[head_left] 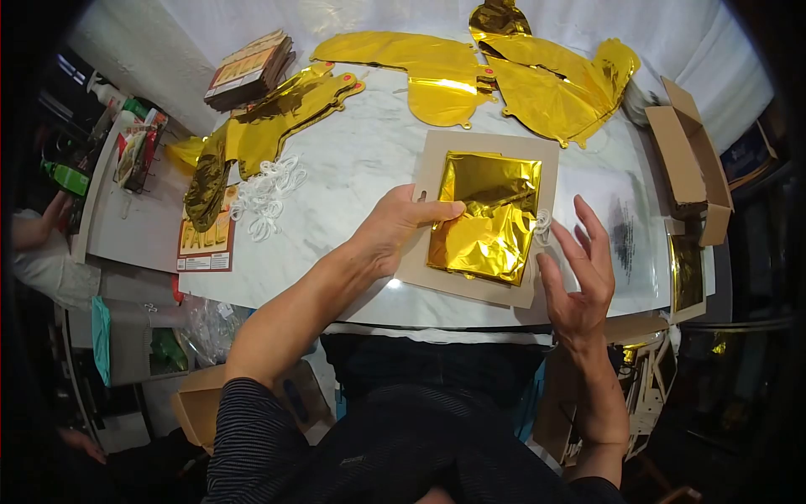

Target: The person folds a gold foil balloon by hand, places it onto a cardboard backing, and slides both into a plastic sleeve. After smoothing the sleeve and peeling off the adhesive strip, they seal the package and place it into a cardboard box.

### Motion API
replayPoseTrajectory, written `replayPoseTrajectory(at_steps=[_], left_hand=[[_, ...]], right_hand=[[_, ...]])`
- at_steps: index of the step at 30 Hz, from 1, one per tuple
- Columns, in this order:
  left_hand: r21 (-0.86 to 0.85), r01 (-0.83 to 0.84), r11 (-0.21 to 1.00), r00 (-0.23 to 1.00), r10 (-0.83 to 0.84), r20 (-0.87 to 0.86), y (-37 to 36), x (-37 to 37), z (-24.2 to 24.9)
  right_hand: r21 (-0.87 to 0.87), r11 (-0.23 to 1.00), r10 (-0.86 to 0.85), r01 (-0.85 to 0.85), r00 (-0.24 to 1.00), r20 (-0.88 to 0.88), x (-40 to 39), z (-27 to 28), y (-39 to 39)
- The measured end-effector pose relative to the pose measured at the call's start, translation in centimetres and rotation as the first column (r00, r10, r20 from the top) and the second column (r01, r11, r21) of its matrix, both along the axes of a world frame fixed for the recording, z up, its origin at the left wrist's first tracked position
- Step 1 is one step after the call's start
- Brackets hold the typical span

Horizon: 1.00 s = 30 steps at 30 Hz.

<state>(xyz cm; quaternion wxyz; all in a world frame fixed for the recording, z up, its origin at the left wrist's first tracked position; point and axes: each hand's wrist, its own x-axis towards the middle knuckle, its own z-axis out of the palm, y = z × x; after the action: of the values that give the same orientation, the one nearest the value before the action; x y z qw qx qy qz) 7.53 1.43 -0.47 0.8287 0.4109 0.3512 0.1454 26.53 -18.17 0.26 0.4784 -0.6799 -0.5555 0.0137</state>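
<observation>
Pinning folded gold foil (483, 248) to a card (495, 143) at the worktop's (344, 143) near side with the left hand (399, 220), probably against unfolding; holding the right hand (588, 281) open beside white string (542, 224).

White draped curtain (336, 18), marble-patterned tabletop (336, 139), dark surroundings

Single head-worn view, facing forward and down, hands close.
</observation>
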Motion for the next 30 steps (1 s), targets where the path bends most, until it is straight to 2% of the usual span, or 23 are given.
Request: replayPoseTrajectory(at_steps=[2,5,6,8,11,13,15,19,21,22,24,30], left_hand=[[0.013,0.006,1.000,1.000,-0.006,0.001,0.0,0.0,-0.2],[0.022,0.032,0.999,0.999,-0.033,0.014,-0.1,0.0,-0.3],[0.018,0.054,0.998,0.998,-0.055,0.029,-0.1,0.1,-0.3],[0.028,0.059,0.998,0.998,-0.060,0.031,-0.3,0.4,-0.5],[0.032,0.052,0.998,0.998,-0.053,0.017,-0.4,0.6,0.0],[0.028,0.037,0.999,0.999,-0.037,0.002,-0.2,0.5,0.2],[-0.016,0.055,0.998,0.995,-0.054,0.087,0.0,0.3,-0.1],[-0.048,0.038,0.998,0.996,-0.034,0.077,0.1,0.1,0.3],[-0.050,0.024,0.998,0.997,-0.020,0.073,0.3,0.1,0.2],[-0.050,0.023,0.998,0.997,-0.019,0.073,0.3,0.1,0.2],[0.022,-0.003,1.000,0.999,0.002,0.047,0.3,0.1,0.3],[0.040,0.055,0.998,0.997,-0.057,0.052,-0.4,0.2,0.2]], right_hand=[[-0.023,1.000,0.012,-0.007,0.969,0.245,0.2,0.0,0.1],[-0.071,0.995,0.087,-0.071,0.962,0.257,0.2,-0.5,0.6],[-0.072,0.995,0.088,-0.071,0.962,0.258,0.2,-0.3,0.8],[-0.178,0.965,0.232,-0.191,0.940,0.249,0.2,0.3,1.2],[-0.199,0.943,0.308,-0.265,0.922,0.235,0.5,1.0,2.0],[-0.184,0.945,0.302,-0.270,0.937,0.177,0.7,1.6,2.0],[-0.172,0.946,0.297,-0.275,0.947,0.118,1.4,1.7,1.6],[-0.113,0.958,0.268,-0.265,0.963,0.016,2.3,1.5,0.3],[-0.125,0.955,0.290,-0.267,0.928,0.234,2.5,1.5,-0.3],[-0.126,0.955,0.291,-0.268,0.928,0.234,2.4,1.6,-0.5],[-0.142,0.944,0.328,-0.296,0.879,0.347,2.1,1.9,-0.9],[-0.282,0.926,0.352,-0.250,0.842,0.409,1.5,2.4,-0.3]])
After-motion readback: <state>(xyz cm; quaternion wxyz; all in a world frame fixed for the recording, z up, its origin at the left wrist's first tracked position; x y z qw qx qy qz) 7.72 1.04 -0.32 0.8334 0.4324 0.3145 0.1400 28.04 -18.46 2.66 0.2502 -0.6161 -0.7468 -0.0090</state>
